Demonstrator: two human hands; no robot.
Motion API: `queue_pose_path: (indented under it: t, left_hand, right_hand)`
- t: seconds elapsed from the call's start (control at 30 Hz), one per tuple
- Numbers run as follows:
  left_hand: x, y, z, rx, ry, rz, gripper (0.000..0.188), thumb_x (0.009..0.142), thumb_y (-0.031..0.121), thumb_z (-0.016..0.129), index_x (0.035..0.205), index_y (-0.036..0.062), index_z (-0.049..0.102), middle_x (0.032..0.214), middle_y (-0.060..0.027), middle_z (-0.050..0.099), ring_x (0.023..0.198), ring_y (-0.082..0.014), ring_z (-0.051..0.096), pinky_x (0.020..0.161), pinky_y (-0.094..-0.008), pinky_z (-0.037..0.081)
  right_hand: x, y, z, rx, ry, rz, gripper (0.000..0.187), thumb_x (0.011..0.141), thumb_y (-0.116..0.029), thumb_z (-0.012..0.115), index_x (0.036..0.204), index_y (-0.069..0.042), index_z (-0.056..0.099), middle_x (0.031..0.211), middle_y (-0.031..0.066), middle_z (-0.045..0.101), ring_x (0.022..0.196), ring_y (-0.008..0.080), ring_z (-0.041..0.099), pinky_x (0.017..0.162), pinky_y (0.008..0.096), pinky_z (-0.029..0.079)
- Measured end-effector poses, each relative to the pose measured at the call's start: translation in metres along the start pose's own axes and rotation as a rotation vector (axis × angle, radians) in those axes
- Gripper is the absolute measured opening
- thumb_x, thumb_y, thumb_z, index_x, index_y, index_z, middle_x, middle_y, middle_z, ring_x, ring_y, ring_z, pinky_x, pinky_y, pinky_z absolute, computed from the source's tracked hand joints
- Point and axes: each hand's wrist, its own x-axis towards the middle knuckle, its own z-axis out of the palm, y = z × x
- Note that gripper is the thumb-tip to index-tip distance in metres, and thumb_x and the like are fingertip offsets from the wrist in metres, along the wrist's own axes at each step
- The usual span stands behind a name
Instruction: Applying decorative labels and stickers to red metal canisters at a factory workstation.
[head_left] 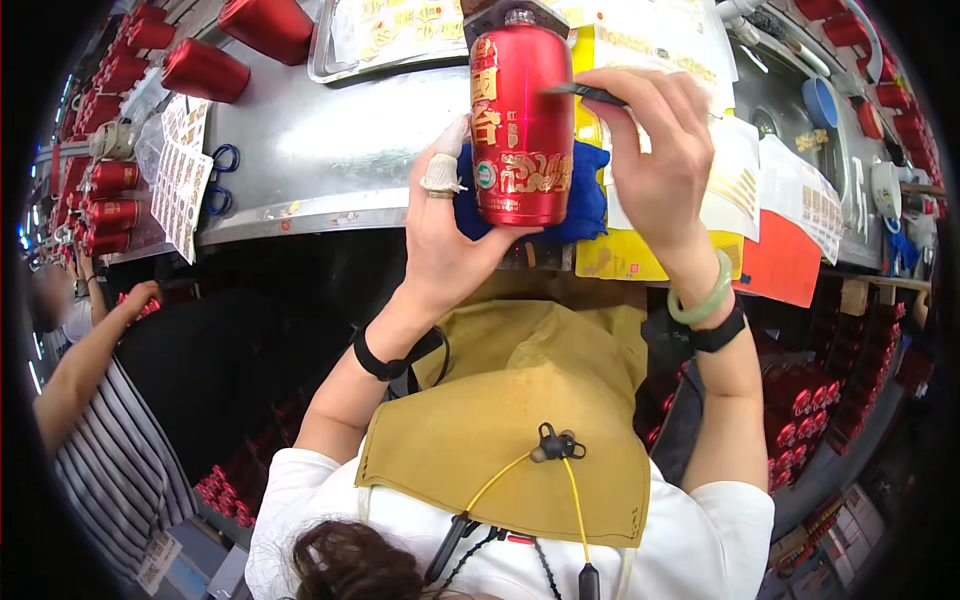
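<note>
Crowded and dim at its edges, the workshop curves away under the fisheye bend, and the nearest things are the person's own dark hair, a white top and a mustard apron (pixel 520 420) with a yellow earphone cord (pixel 560 470) hanging over it. Lower left, a co-worker in a striped top (pixel 110 470) is cut off by the rim, one arm reaching toward red bottles that are hard to make out. Below the bench on both sides sit more red bottles, dark and blurred. Further up, a steel bench (pixel 320 150) carries sheets of labels (pixel 180 180), blue scissors (pixel 225 160), a yellow sheet (pixel 625 255) and a blue cloth (pixel 590 195) partly hidden behind the bottle. The left hand (pixel 445 240) is closed around the lower part of a red bottle (pixel 520 130), held upright over the bench edge, with a bandaged finger raised beside it. The right hand (pixel 655 155) pinches a thin dark tool (pixel 590 93) whose tip touches the bottle's upper right side; what kind of tool it is cannot be told. Farthest back, more red bottles line the bench's upper left.
</note>
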Motion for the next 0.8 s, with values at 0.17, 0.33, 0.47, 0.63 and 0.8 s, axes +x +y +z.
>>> queue_pose_path:
  t: [0.17,0.33,0.47,0.63,0.8]
  left_hand:
    - [0.000,-0.007,0.005,-0.043,0.024,-0.020,0.089,0.070,0.011,0.090,0.146,-0.0046,0.048,0.135,-0.0228,0.060,0.121,-0.0371,0.062,0.104,-0.0420,0.050]
    - [0.000,-0.014,0.004,-0.086,0.020,-0.007,0.089,0.069,0.010,0.090,0.146,-0.0056,0.048,0.135,-0.0242,0.061,0.123,-0.0369,0.062,0.104,-0.0414,0.050]
    - [0.003,-0.013,0.000,-0.158,-0.045,-0.057,0.085,0.075,0.007,0.084,0.149,-0.0065,0.044,0.136,-0.0250,0.061,0.126,-0.0370,0.062,0.107,-0.0413,0.049]
    - [0.001,-0.019,-0.001,-0.098,-0.066,-0.001,0.088,0.075,0.006,0.084,0.151,-0.0062,0.041,0.138,-0.0248,0.060,0.127,-0.0358,0.061,0.108,-0.0410,0.048]
    - [-0.006,-0.023,-0.001,-0.188,-0.105,-0.105,0.089,0.076,0.005,0.082,0.153,-0.0059,0.039,0.138,-0.0250,0.060,0.128,-0.0346,0.061,0.108,-0.0404,0.048]
  right_hand:
    - [-0.021,-0.057,-0.020,0.389,-0.299,-0.094,0.023,0.076,-0.006,0.070,0.096,-0.015,0.073,0.091,-0.0008,0.070,0.079,0.0184,0.063,0.077,0.0322,0.047]
    - [-0.019,-0.015,0.003,0.176,-0.043,0.023,0.021,0.079,-0.003,0.070,0.095,-0.015,0.075,0.090,-0.0012,0.073,0.078,0.0197,0.060,0.076,0.0355,0.045]
    - [-0.023,-0.044,-0.010,0.382,-0.232,-0.004,0.017,0.081,-0.007,0.069,0.095,-0.015,0.075,0.093,0.0007,0.073,0.081,0.0214,0.062,0.078,0.0345,0.048]
    - [-0.026,-0.012,0.005,0.145,-0.064,-0.023,0.016,0.079,-0.009,0.070,0.094,-0.015,0.075,0.094,0.0007,0.072,0.083,0.0197,0.063,0.083,0.0345,0.046]
    - [-0.026,-0.024,0.005,0.390,-0.159,0.110,0.031,0.075,-0.008,0.077,0.105,-0.017,0.073,0.097,0.0017,0.072,0.078,0.0222,0.059,0.078,0.0369,0.047]
